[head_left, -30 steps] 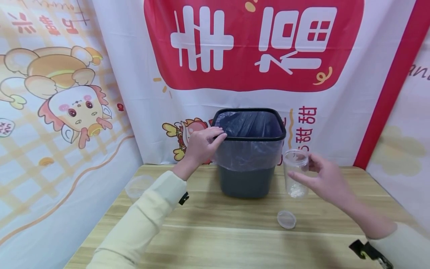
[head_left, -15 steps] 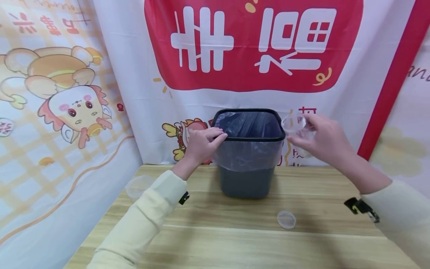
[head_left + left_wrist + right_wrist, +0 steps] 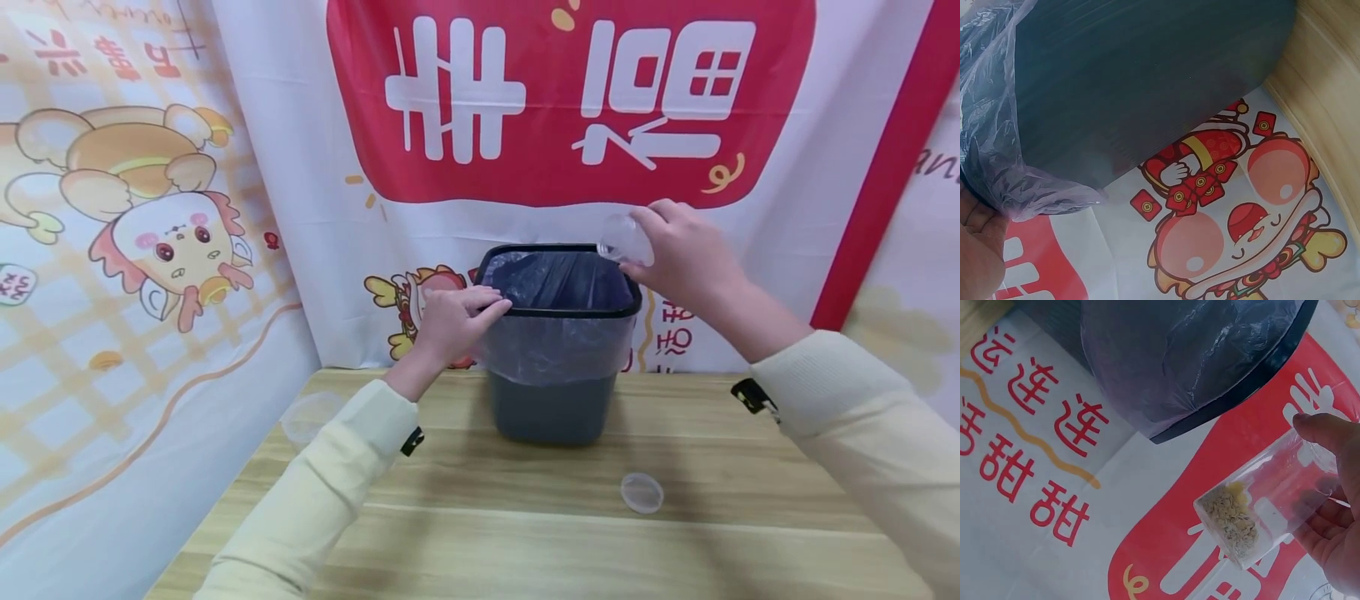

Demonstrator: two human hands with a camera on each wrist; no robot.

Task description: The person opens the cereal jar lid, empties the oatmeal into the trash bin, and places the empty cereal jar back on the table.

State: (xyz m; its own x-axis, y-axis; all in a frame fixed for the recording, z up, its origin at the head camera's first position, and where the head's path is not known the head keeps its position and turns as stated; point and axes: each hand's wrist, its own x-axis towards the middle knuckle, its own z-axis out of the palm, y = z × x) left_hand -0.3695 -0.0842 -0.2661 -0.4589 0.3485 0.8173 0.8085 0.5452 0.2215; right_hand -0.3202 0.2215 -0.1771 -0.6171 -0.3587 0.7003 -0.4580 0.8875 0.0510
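My right hand (image 3: 686,254) grips a clear plastic jar (image 3: 627,240) above the back right corner of the grey trash bin (image 3: 555,410). Tilted and without a lid, the jar (image 3: 1257,506) has dry, pale flakes (image 3: 1230,520) gathered at its bottom end in the right wrist view. My left hand (image 3: 456,321) holds the bin's black rim at the left front corner. Part of that hand (image 3: 980,240) shows at the lower left edge of the left wrist view, against the rim. A clear bag (image 3: 555,342) lines the bin and folds down over its outside.
A round clear lid (image 3: 642,493) lies on the wooden table (image 3: 517,550), right of the bin. Near the table's left edge, partly behind the left sleeve, is another clear container (image 3: 309,417). A printed cloth (image 3: 420,221) hangs close behind the bin.
My right hand has lifted the jar from beside the bin, up and leftward to the rim, and tipped it from upright. The left hand stays on the rim.
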